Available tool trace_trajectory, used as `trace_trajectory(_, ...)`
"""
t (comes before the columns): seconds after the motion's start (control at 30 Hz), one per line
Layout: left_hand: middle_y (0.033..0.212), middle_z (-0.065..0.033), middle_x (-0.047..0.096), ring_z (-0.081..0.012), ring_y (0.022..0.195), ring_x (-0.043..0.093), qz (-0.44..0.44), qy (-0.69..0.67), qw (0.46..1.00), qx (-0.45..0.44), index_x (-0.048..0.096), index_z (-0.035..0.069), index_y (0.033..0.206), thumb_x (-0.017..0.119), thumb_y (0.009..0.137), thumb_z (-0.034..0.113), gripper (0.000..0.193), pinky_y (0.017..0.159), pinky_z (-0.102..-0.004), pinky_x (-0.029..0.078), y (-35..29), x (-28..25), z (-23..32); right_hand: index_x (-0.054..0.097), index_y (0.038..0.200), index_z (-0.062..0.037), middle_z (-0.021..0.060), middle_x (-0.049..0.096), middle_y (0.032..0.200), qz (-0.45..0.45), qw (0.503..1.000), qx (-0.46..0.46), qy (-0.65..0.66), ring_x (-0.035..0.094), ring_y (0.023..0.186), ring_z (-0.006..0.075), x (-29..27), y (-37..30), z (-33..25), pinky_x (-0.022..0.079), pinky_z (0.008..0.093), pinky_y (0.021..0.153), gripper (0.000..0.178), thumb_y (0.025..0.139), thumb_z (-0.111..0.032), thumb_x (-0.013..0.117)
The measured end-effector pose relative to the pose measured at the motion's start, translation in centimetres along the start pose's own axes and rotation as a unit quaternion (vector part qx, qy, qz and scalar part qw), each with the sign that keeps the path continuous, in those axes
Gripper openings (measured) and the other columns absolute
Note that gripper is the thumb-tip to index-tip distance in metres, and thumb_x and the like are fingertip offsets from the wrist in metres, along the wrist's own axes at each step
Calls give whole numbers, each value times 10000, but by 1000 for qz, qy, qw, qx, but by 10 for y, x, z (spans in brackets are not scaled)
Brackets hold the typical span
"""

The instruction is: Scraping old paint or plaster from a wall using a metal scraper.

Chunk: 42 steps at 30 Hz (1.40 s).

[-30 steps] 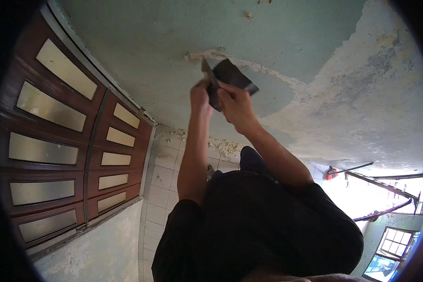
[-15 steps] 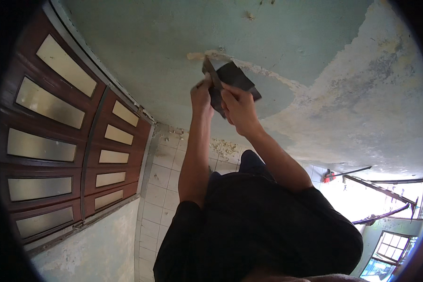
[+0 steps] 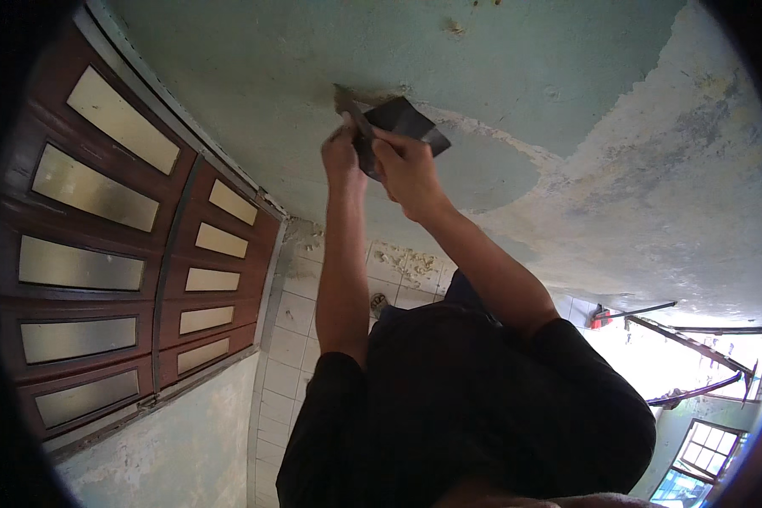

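Observation:
Both my hands are raised close together against the pale green wall (image 3: 491, 173). My right hand (image 3: 408, 173) is closed on a narrow, flat scraper (image 3: 356, 113), whose far end meets the wall beside a peeled, pale strip (image 3: 474, 127). My left hand (image 3: 341, 157) is closed just left of it, its thumb close to the scraper. A dark, bent flat sheet (image 3: 389, 116) sits between the hands and sticks out past my right fingers. It seems to be held by my left hand, though the grip is partly hidden.
Brown door panels (image 3: 165, 254) with frosted panes stand at the left. Below, paint flakes (image 3: 411, 261) litter the white floor tiles (image 3: 286, 349) along the wall's foot. At the right are bare plaster (image 3: 643, 195), a red object (image 3: 599, 317) and a bright opening with dark bars.
Both hands have moved left and slightly up along the wall with the scraper and dark sheet. The scraper's end now covers the left end of the pale strip. A foot has come into view below.

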<state>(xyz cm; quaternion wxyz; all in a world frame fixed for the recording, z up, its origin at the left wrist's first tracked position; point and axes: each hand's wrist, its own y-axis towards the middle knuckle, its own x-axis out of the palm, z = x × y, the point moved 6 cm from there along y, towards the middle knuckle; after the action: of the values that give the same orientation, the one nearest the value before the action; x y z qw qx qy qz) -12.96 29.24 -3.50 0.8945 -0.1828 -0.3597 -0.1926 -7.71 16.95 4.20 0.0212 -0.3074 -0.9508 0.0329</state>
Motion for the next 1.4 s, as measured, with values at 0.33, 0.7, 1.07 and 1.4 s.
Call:
trace_trajectory(0.33, 993, -125, 686, -179, 884, 635, 16, 79, 997, -1, 674, -81, 1049, 634, 1023, 248, 333, 782, -359, 518, -28, 19, -31, 655, 1329, -10, -15, 520, 673, 20, 999, 20, 42, 396, 456, 39, -36, -35, -9, 295, 234, 377, 345, 1027, -155, 577)
trace_trajectory(0.7, 935, -75, 652, -165, 825, 623, 32, 76, 995, -58, 688, -33, 945, 610, 1041, 250, 309, 741, -353, 517, -38, 21, -34, 650, 1321, 10, -5, 528, 666, 22, 997, 51, 62, 401, 460, 46, -39, -49, -13, 290, 246, 374, 338, 1033, -150, 573)
trace_trajectory(1.07, 947, -61, 689, -143, 831, 624, 36, 112, 993, -27, 702, -41, 1013, 662, 1009, 270, 314, 770, -328, 507, -48, 10, -55, 595, 1384, -6, -30, 484, 668, 5, 1000, 4, -6, 396, 483, 43, -56, -55, 7, 287, 226, 389, 380, 1048, -180, 553)
trace_trajectory(1.4, 931, -43, 698, -100, 845, 644, -166, 204, 948, -179, 688, 6, 1081, 751, 964, 212, 245, 748, -268, 516, -136, 33, -120, 370, 1561, -80, 10, 608, 737, 70, 996, 22, -59, 508, 633, 60, -173, -151, 38, 426, 245, 584, 609, 1023, -191, 633)
